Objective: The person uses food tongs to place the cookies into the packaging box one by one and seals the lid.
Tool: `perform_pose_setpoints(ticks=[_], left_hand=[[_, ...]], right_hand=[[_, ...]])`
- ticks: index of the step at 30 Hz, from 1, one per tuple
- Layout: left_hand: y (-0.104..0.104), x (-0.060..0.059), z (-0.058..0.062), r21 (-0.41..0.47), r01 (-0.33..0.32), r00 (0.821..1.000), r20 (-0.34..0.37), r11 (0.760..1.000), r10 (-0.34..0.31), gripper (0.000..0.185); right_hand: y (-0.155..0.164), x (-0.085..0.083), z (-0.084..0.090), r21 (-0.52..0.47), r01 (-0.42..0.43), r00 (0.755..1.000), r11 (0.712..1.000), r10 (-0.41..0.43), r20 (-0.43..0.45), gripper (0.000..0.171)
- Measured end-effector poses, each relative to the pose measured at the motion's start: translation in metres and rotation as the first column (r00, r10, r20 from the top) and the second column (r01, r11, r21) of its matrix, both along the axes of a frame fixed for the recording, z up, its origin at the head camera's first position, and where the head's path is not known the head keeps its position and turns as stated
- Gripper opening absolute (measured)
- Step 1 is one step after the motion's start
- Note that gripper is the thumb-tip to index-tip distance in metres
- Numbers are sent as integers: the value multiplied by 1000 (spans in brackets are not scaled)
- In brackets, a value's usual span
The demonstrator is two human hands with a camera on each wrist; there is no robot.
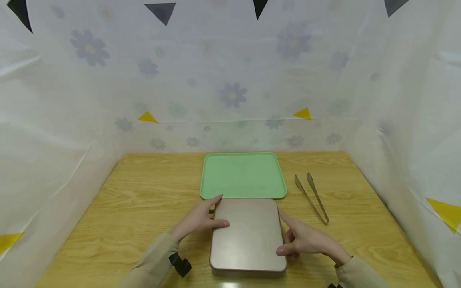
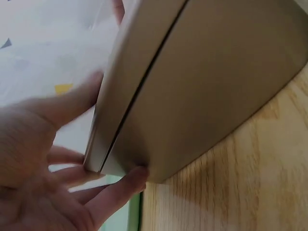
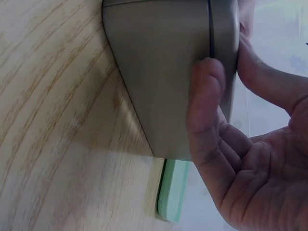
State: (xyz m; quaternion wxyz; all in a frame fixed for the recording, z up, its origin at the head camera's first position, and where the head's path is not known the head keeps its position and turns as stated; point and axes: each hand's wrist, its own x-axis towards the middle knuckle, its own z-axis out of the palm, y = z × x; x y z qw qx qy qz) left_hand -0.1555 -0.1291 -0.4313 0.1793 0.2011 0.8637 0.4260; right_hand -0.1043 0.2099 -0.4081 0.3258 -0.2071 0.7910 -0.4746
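Observation:
A closed, champagne-coloured rectangular metal tin (image 1: 248, 236) stands on the wooden table in front of the person. My left hand (image 1: 198, 219) grips its far left corner, thumb on top of the lid and fingers down the side. On the opposite side my right hand (image 1: 306, 239) holds the tin, its thumb at the lid's edge. A thin dark seam runs between lid (image 2: 130, 62) and body (image 2: 192, 96) in the left wrist view. In the right wrist view a fingertip (image 3: 210, 72) lies right at that seam. The tin's inside is hidden.
Behind the tin lies a light green tray (image 1: 243, 176), its near edge close to the tin's far edge. Metal tongs (image 1: 317, 200) lie spread on the table (image 1: 151, 192) to the right. White flowered sheeting (image 1: 201, 132) encloses the back and both sides.

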Motion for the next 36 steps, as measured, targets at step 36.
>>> perform_pose_setpoints(ticks=[36], left_hand=[[-17, 41, -12, 13, 218, 974, 66, 976, -219, 144]], right_hand=[[6, 7, -12, -33, 9, 1000, 999, -8, 10, 120]])
